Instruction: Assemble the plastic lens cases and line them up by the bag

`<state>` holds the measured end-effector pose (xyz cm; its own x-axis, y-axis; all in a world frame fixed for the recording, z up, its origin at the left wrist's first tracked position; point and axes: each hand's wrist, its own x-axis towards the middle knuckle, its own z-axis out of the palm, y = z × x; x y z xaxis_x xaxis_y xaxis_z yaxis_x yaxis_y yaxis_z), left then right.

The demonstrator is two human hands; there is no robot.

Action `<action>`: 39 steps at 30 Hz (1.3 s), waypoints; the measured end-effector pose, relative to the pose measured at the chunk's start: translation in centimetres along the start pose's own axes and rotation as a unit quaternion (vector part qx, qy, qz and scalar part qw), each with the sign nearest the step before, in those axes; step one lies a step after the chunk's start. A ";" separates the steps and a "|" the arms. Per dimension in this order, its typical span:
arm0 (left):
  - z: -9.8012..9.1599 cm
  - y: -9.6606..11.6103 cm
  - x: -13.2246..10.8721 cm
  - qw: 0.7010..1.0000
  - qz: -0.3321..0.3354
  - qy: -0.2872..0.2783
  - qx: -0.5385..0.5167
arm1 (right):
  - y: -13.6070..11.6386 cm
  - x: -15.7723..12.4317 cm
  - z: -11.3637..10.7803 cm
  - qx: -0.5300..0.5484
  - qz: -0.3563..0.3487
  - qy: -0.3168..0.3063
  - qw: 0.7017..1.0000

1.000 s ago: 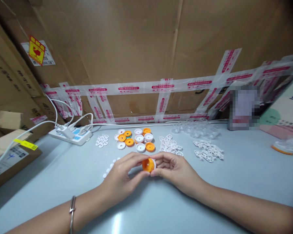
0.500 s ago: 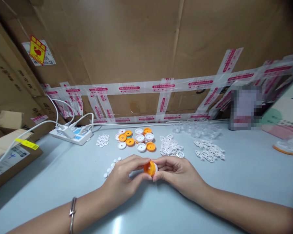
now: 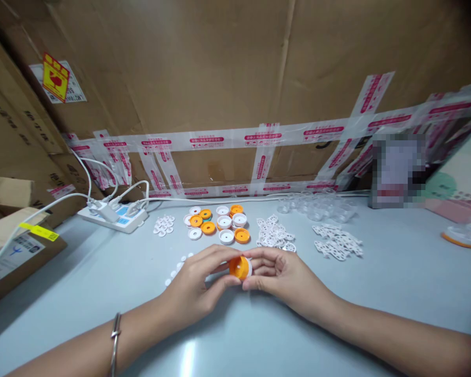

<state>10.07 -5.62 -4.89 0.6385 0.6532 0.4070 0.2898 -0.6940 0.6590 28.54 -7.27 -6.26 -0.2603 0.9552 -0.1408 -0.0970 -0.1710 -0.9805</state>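
Observation:
Between my two hands, above the table, is an orange round plastic cap (image 3: 238, 268) with its hollow side tilted to the left. A white round part (image 3: 249, 268) sits against its right side. My left hand (image 3: 202, 280) is closed on the orange cap, thumb below and fingers above. With thumb and fingertips, my right hand (image 3: 280, 272) grips the white part and the edge of the cap. Whether the two parts are fully joined I cannot tell. Beyond my hands lie several white and orange round caps (image 3: 242, 235).
Small white discs (image 3: 164, 225) and white perforated pieces (image 3: 273, 233) lie on the table, with another pile of white pieces (image 3: 337, 242) to the right. Clear plastic cups (image 3: 317, 206) stand behind. A power strip (image 3: 118, 217) and cardboard box (image 3: 23, 256) are at left.
Both hands, still gripping the orange and white parts, have shifted very slightly left and up in view. The camera view has also moved a little.

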 end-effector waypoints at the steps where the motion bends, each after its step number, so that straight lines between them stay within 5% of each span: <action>1: 0.0 0.0 0.0 1.000 -0.010 -0.001 -0.004 | 0.0 0.0 0.0 0.001 0.004 0.008 1.000; 11: 0.1 0.0 -0.1 0.999 -0.022 0.026 -0.015 | 0.3 -0.3 0.0 -0.004 -0.048 0.024 0.999; 31: 0.1 -0.3 0.0 0.994 0.089 0.012 0.055 | 0.5 -0.5 0.3 0.047 -0.055 0.004 0.997; 39: -0.8 0.8 0.3 0.999 0.019 -0.007 0.040 | 0.1 -0.2 0.1 0.045 -0.031 0.024 0.998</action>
<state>9.90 -5.76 -3.73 0.6592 0.6228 0.4213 0.3210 -0.7398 0.5913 28.52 -7.49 -6.30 -0.2057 0.9747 -0.0877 -0.1989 -0.1294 -0.9714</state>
